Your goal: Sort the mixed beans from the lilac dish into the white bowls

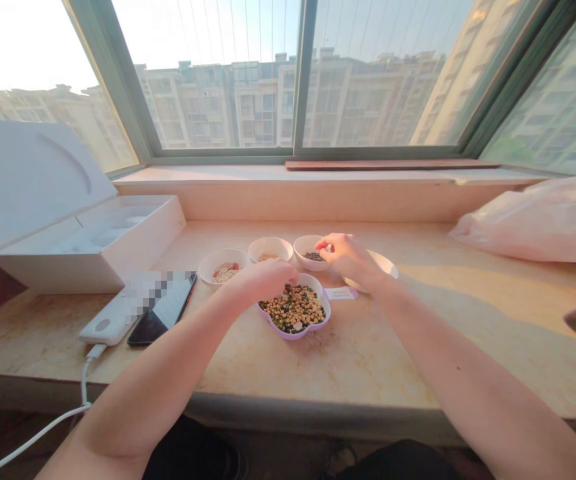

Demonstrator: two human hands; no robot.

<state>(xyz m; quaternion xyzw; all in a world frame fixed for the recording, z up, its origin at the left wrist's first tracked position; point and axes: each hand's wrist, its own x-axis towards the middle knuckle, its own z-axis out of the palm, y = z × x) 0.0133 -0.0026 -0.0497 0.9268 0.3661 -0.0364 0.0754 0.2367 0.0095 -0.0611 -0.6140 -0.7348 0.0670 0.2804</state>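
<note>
From the head camera, the left hand (pixel 261 281) curls downward with bunched fingers just over a purple scalloped dish (pixel 288 332) heaped with mixed beans and seeds (pixel 293 309); whether it grips any, I cannot tell. The right hand (pixel 348 259) is loosely curled, its fingertips (pixel 321 245) at a white bowl of dark seeds (pixel 311 256) at the dish's one o'clock; I cannot tell if it holds anything. A white bowl of pale seeds (pixel 269 250) sits at eleven o'clock, a white bowl of pale and red pieces (pixel 224 271) at ten. A smartphone (pixel 161 317) lies at nine o'clock on the stone windowsill (pixel 348 367), touching a white power bank (pixel 105 320).
</note>
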